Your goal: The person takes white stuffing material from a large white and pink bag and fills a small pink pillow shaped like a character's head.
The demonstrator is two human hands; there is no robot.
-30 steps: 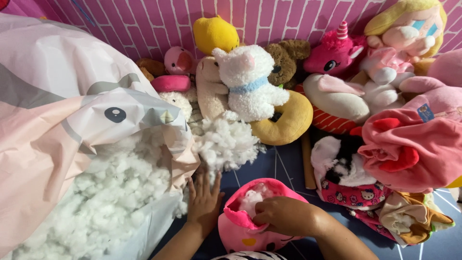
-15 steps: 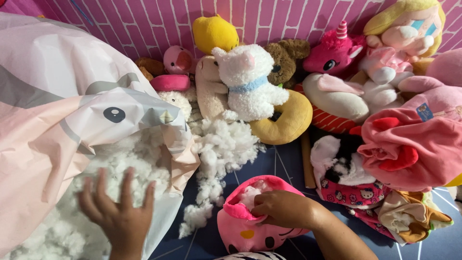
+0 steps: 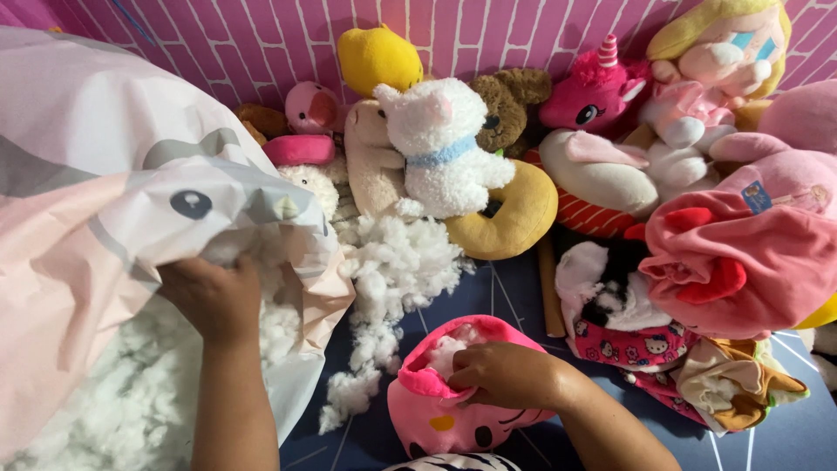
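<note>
At lower left, the left hand (image 3: pixel 214 296) has pushed deeper into the loose white fibre stuffing (image 3: pixel 131 401), fingers closing on it, while the right hand (image 3: pixel 501 375) pinches the pink plush shell (image 3: pixel 453 410) open, lower centre.

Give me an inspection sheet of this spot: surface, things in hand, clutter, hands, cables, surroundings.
Surface: dark blue mat with thin white lines.
Things in hand: pink plush shell, open, partly filled; big fabric bag of white stuffing.
Clutter: loose stuffing trail; white plush cat, yellow ring, pink unicorn, unstuffed skins.
Hands: left hand inside the bag mouth; right hand on the shell's opening.
Cables: nothing seen.
Surroundings: pink brick-pattern wall.
</note>
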